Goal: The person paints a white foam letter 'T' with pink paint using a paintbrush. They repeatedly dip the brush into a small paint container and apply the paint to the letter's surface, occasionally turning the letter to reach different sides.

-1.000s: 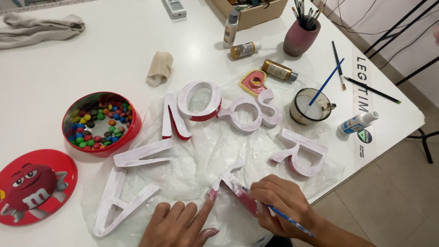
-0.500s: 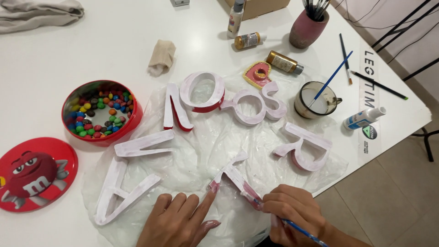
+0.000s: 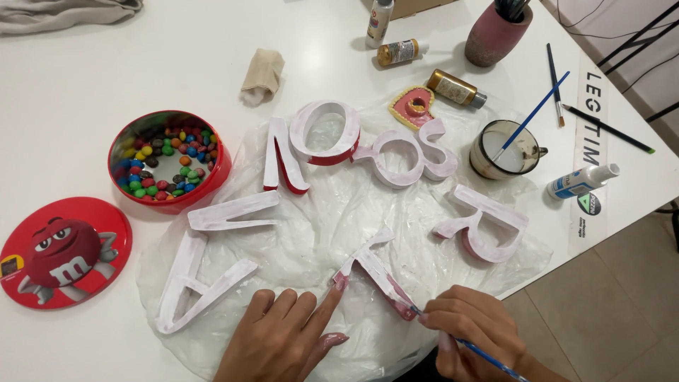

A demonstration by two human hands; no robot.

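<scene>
1. Smearing looks the likeliest slip. The left hand (image 3: 283,339) lies flat on the plastic sheet (image 3: 318,240) with its index fingertip against the near-left end of the V letter (image 3: 371,272), and that tip already shows pale paint. If it slides along the fresh white coat, it would probably leave a bare red streak.
2. The letter could skid. Only that one fingertip steadies it on slick, crumpled plastic, so a firm stroke from the brush (image 3: 453,339) might push it left or twist it.
3. Drips seem possible. The brush tip meets the letter's near-right red edge, and an overloaded tip could run paint down the side onto the sheet.
4. A wrist or sleeve could brush the R letter (image 3: 481,223) just beyond the right hand (image 3: 474,336), or the A letter (image 3: 205,269) to the left, both coated white.
5. The mug (image 3: 506,152) further right holds another brush and stands near the sheet's edge; a tug on the plastic might jolt it.
6. Grip: the left hand is spread, fingers extended, holding nothing, only pressing. The right hand's fingers are closed in a pinch around the blue brush handle, pencil-fashion.
7. The V letter sits at the near centre of the sheet, between the two hands.
</scene>
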